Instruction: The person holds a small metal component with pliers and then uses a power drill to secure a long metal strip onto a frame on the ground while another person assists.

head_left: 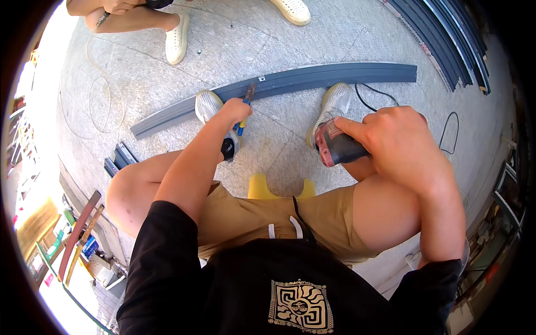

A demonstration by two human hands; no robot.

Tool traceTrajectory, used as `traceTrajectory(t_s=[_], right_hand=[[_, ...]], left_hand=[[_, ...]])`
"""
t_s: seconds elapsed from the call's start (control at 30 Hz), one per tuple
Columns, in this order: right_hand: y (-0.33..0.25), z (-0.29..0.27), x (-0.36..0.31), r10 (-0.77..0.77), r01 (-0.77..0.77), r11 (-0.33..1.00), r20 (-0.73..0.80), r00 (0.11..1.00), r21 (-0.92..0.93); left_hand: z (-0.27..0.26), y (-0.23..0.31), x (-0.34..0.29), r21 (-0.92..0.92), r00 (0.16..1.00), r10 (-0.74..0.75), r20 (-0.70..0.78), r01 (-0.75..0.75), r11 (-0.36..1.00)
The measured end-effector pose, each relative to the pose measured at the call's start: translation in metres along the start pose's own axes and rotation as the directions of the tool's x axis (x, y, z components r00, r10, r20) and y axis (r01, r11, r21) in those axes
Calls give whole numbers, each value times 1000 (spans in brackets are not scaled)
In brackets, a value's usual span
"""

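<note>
My left hand (237,110) is closed around pliers (250,91) with blue and yellow handles. Their jaws point away from me and overlap the near edge of a long dark grey metal profile (346,75) on the floor. A small whitish spot or cutout (261,79) shows on the profile just past the jaws. In my right hand (399,134) is a red-and-black power tool (335,144), gripped above my right knee; its working end is hard to make out. My shoes (331,106) are on the near side, touching or close to the profile.
A black cord (373,94) loops on the floor at the right. Several dark profiles (446,39) lie at the far right, with short offcuts (120,158) at the left. Across from me is another person's leg (139,23); that person's hand (118,5) holds a slim tool.
</note>
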State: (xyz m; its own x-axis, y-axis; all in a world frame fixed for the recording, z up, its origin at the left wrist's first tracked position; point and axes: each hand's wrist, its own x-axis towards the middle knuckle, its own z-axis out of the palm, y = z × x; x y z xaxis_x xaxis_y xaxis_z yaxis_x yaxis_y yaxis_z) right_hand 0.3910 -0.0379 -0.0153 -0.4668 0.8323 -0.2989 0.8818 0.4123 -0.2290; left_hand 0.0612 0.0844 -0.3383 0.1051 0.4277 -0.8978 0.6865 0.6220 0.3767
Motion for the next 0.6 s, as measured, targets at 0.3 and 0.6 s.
traceTrajectory(t_s=[0.3, 0.6], right_hand=[[1, 5, -12, 20, -20, 999, -27, 999, -24], [7, 12, -19, 36, -36, 999, 18, 999, 6]], left_hand=[[5, 21, 6, 772, 835, 487, -256, -126, 623], [28, 53, -5, 835, 813, 544, -206, -144, 531]])
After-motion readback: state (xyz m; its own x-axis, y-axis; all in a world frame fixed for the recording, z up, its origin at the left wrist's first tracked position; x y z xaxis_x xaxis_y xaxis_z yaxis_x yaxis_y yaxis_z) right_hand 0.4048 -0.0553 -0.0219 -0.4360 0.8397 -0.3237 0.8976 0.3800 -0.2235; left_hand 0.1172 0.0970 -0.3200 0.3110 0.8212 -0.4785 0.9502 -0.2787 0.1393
